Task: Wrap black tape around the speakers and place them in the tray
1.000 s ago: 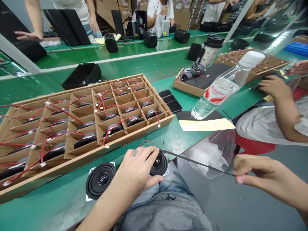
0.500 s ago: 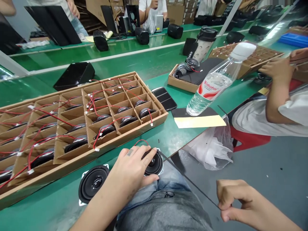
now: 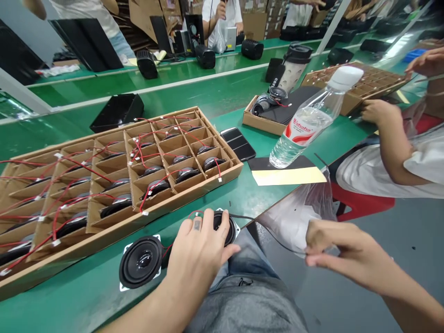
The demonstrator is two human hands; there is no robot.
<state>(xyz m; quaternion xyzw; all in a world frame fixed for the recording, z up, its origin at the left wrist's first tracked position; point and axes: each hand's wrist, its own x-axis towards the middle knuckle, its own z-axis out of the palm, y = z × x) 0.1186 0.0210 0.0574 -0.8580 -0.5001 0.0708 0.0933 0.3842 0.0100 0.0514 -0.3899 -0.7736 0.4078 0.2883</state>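
Observation:
My left hand lies over a round black speaker at the table edge, its fingers and thumb gripping the rim and hiding part of it. From that speaker a thin black strip curves slackly out to my right hand. My right thumb and fingers pinch its far end, out over the floor. A second speaker with a white-cornered frame lies face up on the table, left of my left hand. Red wire shows beside my left fingers.
A divided cardboard tray of speakers with red wires fills the left. Past it lie a phone, a water bottle on black and yellow sheets, and a small box. A co-worker's arm is at right.
My right hand has moved up and slightly left, and the strip, straight and taut before, now sags in a curve. My left hand and its speaker have shifted slightly right in view.

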